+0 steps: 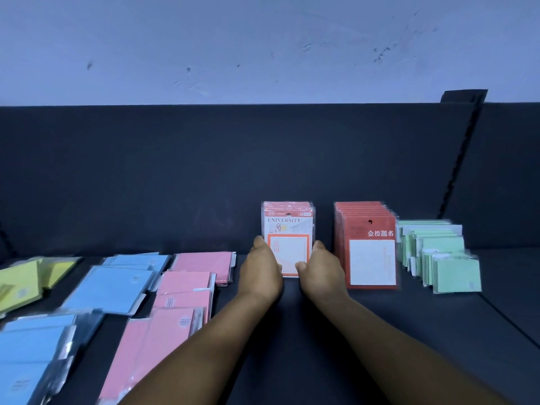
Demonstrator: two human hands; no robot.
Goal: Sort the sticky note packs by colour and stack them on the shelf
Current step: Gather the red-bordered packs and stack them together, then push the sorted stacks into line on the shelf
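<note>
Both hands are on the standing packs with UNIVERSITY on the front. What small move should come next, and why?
Probably let go: the left hand and right hand hold the orange-and-white packs upright by the back wall, beside the red packs. Then reach for the loose pink packs.

The scene is dim, with a cool bluish cast. Soft, even light falls on the pale wall above, while the dark shelf below it swallows detail and shows only faint shadows. No glare appears on the wall. Focus is fairly sharp just below the wall's lower edge; things farther down toward the left corner look softer. Wide-angle distortion bends straight lines to the wall's right.
</note>
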